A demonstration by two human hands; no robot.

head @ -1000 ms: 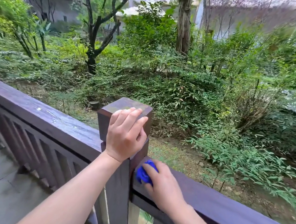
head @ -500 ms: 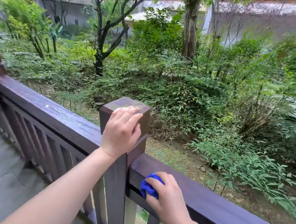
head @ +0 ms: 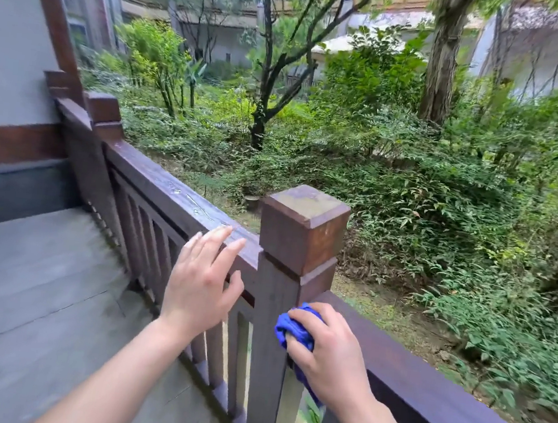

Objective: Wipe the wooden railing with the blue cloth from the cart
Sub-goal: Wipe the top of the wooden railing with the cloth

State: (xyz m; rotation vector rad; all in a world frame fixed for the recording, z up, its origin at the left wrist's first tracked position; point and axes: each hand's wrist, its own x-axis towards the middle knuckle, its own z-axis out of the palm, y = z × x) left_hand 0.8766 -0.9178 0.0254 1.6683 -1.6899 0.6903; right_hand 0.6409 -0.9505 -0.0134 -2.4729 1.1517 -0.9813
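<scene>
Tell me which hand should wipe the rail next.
Right. The right hand already grips the blue cloth against the railing beside the post; the left hand is open and empty.

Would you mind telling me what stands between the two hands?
In the head view, the railing post stands between the open left hand and the right hand gripping the cloth.

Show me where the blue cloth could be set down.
Free: the flat post cap, the rail top left of it past the open left hand, and the rail beyond the right hand. Crowded where that hand presses the blue cloth against the post.
</scene>
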